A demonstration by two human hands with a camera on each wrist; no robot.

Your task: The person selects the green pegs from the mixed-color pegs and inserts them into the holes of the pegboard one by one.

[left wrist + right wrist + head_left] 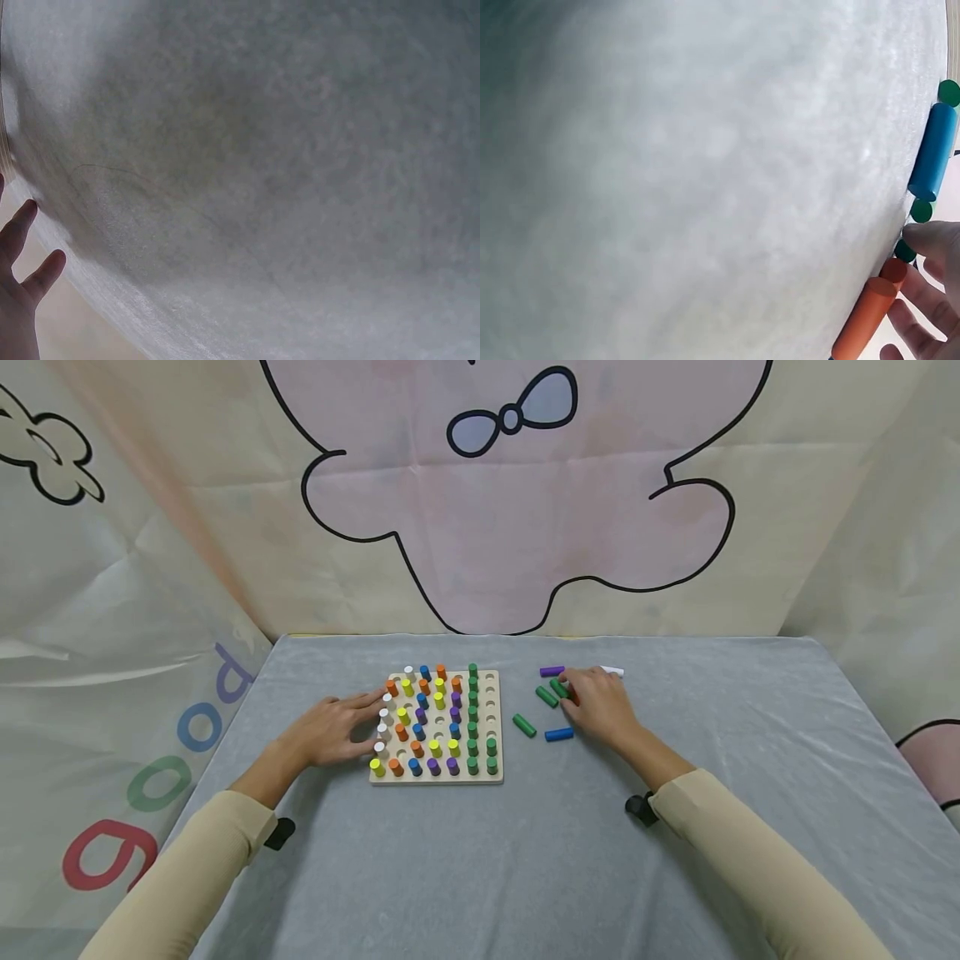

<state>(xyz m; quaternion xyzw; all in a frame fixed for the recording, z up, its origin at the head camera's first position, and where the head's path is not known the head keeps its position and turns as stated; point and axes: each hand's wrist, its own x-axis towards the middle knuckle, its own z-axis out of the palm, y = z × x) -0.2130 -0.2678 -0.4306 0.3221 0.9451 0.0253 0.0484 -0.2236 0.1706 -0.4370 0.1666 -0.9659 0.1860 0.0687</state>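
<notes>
A pale wooden pegboard [438,781] stands on the cloth, holding upright pegs in several colours. My left hand [337,729] rests at its left edge, fingers and thumb spread and fairly straight; the left wrist view catches only part of that hand [19,292]. On the right, my right hand [600,703] pinches a green peg [558,687] lying on the cloth. In the right wrist view, the green peg's end [905,251] shows between thumb and fingers. Another green peg [547,697] lies just beside it.
Around the right hand lie a purple peg [552,672], a white peg [612,672], a blue peg [558,735] and a further green peg [524,725]. Orange pegs [864,319] show by the fingers. A grey cloth [480,868] covers the table, with printed curtains behind.
</notes>
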